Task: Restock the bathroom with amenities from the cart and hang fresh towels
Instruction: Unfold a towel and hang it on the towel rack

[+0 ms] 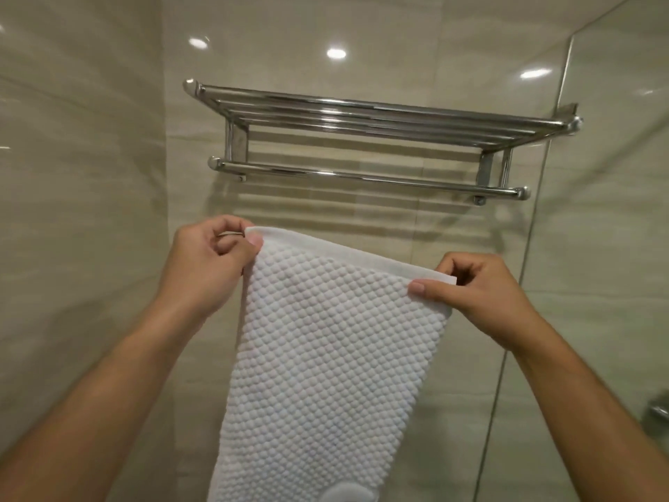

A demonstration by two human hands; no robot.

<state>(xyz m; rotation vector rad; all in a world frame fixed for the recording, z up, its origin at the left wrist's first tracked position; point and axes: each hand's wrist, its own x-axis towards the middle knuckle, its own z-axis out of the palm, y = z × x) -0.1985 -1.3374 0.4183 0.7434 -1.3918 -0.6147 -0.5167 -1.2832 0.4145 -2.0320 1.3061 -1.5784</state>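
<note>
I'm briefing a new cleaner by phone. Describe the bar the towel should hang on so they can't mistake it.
On the beige tiled wall beside the glass panel is a chrome towel rack. Its top is a flat shelf of several parallel rods; beneath it runs the hanging bar. That bar is a single rod, lower than the shelf and directly above the white towel held up by both hands.

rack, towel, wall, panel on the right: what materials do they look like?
Towel rack: polished metal, probably chromed or stainless; mirror-bright tubes with sharp highlights.
White towel: thick woven cloth, likely cotton; raised bobble texture, flat hemmed edge, hangs limp from both hands.
Wall: glossy beige tile or stone-look slab; faint veining, ceiling lights mirrored in it.
Right panel: seems clear glass; thin edge line, see-through.
</note>
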